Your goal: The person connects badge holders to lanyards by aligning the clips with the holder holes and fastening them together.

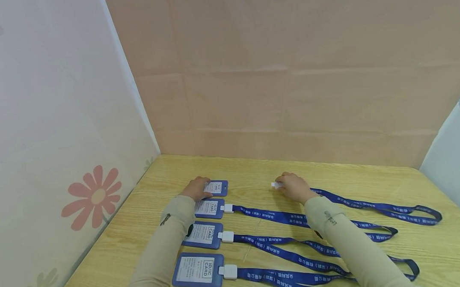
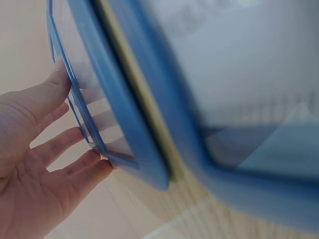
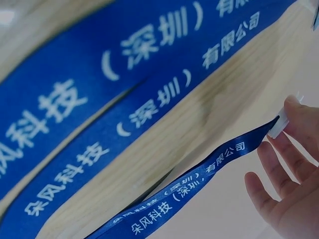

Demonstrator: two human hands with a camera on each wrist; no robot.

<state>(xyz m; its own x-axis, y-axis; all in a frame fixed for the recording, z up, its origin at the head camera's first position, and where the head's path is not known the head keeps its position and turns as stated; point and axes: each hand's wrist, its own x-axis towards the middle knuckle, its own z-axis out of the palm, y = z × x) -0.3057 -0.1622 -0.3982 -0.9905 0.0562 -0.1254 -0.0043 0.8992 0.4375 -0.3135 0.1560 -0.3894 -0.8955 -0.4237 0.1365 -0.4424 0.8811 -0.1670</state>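
Observation:
At the back of the table, my left hand grips the far blue ID card holder by its left end, thumb and fingers on opposite edges. The left wrist view shows that hand around the blue frame. My right hand pinches the white clip of a blue lanyard. In the right wrist view the clip sits between thumb and finger, with its strap trailing away. A gap of bare table separates this clip from the far card holder.
Three more card holders lie in a column nearer me, each joined by a white clip to a blue lanyard stretching right under my right arm. A beige wall stands behind the wooden table; a flowered wall is left.

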